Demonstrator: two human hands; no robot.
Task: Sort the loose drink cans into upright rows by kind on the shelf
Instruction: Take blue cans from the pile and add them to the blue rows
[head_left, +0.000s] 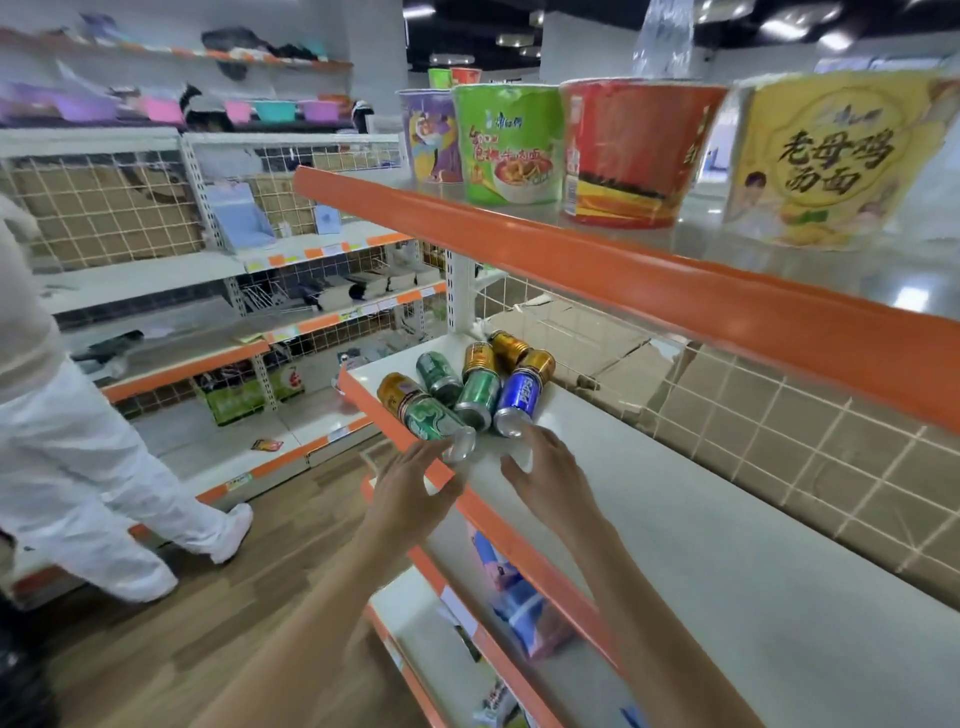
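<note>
Bare white shelf surface lies open to the right of the heap of cans, which lie on their sides touching. Overhead, the orange-edged upper shelf caps the reach; behind, a wire grid backed with cardboard closes it.

looks like a shop aisle – wood-look plank floor, white metal shelving with orange price strips on the edges. wire mesh backing behind the shelves, with flattened cardboard stuffed behind it. big instant noodle tubs lined up on top. another shelf unit across the aisle holds pastel plastic bowls up high – and the dark ceiling has bright lights.
</note>
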